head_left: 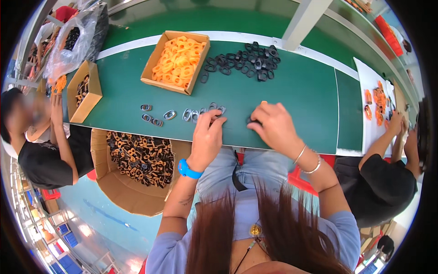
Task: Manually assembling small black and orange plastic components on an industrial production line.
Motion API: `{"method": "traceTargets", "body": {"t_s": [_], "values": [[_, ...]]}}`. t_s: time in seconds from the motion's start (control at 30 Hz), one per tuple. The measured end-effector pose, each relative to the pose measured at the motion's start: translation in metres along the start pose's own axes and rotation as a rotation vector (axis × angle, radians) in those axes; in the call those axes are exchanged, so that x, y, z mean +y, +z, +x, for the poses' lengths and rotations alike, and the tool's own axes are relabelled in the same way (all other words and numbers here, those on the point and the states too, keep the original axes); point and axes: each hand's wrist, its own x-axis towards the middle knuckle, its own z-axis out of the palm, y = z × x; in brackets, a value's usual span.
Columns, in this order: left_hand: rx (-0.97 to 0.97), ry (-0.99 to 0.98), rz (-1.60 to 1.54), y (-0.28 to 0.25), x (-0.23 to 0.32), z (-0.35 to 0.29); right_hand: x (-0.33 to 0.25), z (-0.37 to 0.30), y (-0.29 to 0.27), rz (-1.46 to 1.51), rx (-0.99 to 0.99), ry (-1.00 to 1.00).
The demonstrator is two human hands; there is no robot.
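Observation:
My left hand [208, 138] has its fingers bent and drawn together at the end of a row of grey oval rings [187, 114]. Whatever lies between its fingertips is hidden. To the right, my right hand [276, 124] pinches a small black piece [249, 120], seemingly an oval ring, low over the green table [301, 105]. A bit of orange [264, 103] shows at the knuckles of that hand. Left of the row lie several more rings, some with brown insides [146, 108]. Loose black oval rings [244, 59] form a heap farther back.
A cardboard box of orange oval rings [180, 61] stands behind my left hand; a smaller carton [85, 91] is farther left. Below the table edge, a big cardboard bin [107, 178] holds orange-and-black pieces. Co-workers sit at left [43, 160] and right [388, 182]. A metal post [305, 23] rises behind.

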Motion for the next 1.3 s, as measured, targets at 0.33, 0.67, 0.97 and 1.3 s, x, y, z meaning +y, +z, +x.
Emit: {"method": "traceTargets", "body": {"t_s": [0.33, 0.67, 0.97, 1.3], "values": [[-0.091, -0.005, -0.191, 0.017, 0.032, 0.003, 0.023, 0.004, -0.003, 0.259, 0.217, 0.259], [-0.148, -0.028, -0.206, 0.032, 0.024, 0.004, 0.024, -0.016, -0.024, 0.494, 0.025, 0.400], [-0.054, -0.115, -0.214, 0.026, 0.028, 0.008, 0.016, -0.003, 0.003, 0.240, 0.078, -0.127], [-0.070, -0.098, -0.205, 0.029, 0.029, 0.010, 0.030, -0.024, -0.028, 0.336, 0.199, 0.306]]}}
